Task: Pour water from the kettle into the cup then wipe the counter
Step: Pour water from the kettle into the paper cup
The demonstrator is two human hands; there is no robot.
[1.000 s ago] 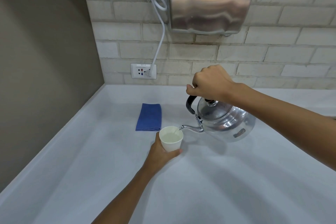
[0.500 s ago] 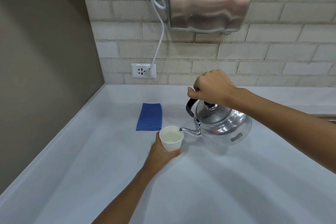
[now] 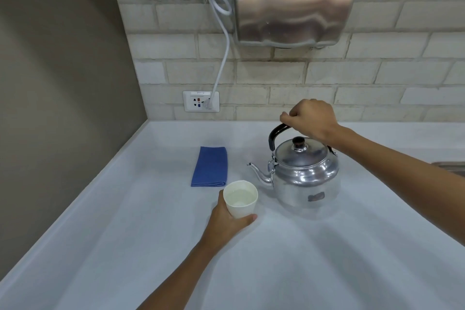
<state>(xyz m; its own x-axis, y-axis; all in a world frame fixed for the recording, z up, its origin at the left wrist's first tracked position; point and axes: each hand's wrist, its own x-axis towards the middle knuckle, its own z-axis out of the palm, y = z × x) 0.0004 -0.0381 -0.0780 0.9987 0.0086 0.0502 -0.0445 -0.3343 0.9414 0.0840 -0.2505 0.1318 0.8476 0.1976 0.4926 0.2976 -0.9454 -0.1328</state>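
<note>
A shiny metal kettle [image 3: 305, 176] with a black handle stands upright on the white counter [image 3: 276, 259], spout pointing left. My right hand [image 3: 310, 121] is closed around the top of its handle. Just left of the spout is a white cup [image 3: 241, 199] holding water, gripped from the near side by my left hand [image 3: 226, 224]. A folded blue cloth [image 3: 210, 170] lies flat on the counter behind the cup.
A steel hand dryer [image 3: 294, 2] hangs on the brick wall above the kettle, its white cord running down to a wall socket [image 3: 200, 101]. A grey side wall closes the left. A metal rim [image 3: 450, 167] shows at the right edge.
The kettle was tilted, pouring into the cup; it has swung back upright, moved right and come down onto the counter. My left hand has kept its hold on the cup.
</note>
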